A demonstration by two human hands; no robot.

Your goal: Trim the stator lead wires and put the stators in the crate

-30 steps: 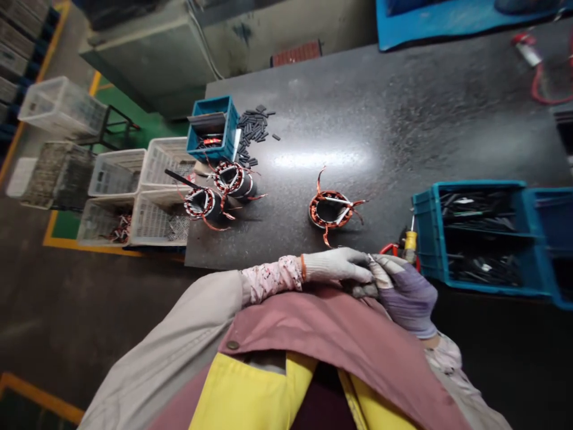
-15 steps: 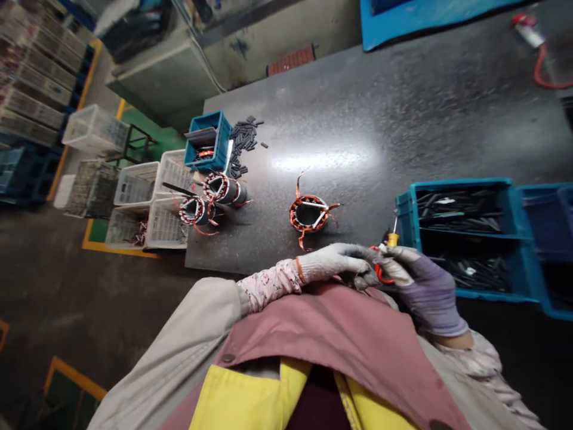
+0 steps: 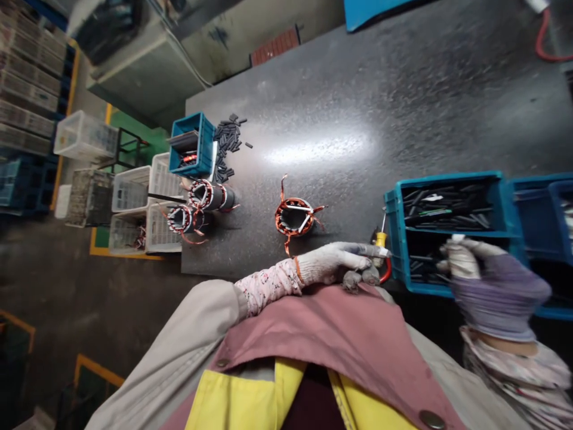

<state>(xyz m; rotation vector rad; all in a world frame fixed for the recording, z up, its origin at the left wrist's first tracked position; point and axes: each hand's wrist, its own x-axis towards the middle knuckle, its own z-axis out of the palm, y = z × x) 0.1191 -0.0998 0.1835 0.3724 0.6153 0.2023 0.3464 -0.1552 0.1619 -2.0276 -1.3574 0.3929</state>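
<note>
At the front edge of the dark table (image 3: pixel 331 107), toward the right: blue bin (image 3: pixel 396 239), divided into two compartments, black strips (image 3: pixel 447 206) piled in both. Over the front compartment, right hand (image 3: pixel 490 283) in a white-and-purple glove, fingers bent and drawn close together above the strips. Cannot tell whether pinching one. Left of the bin, just in front of the table edge, left hand (image 3: pixel 338 263) in a white knitted glove with greyed fingers: index finger stretched toward the bin, others curled under. Palm hidden; cannot tell whether gripping anything.

Right by the left fingertips, red handle (image 3: pixel 387 270), partly covered, and screwdriver (image 3: pixel 381 239) with a yellow grip, close against the bin's left wall. Beyond the left hand, out on the bare tabletop, copper-wound ring (image 3: pixel 280 222), upright, with loose wire ends sticking out around the rim.

Farther left, near the table's left edge, two wound cylinders (image 3: pixel 215 196) side by side. Behind these, smaller blue box (image 3: pixel 206 143), with short black pieces (image 3: pixel 229 140) heaped beside it and one stray piece apart. Past the left edge of the table, white baskets (image 3: pixel 163 236). To the right of the divided bin, another blue container (image 3: pixel 532 206). In the far right corner, red cable (image 3: pixel 541 39).
</note>
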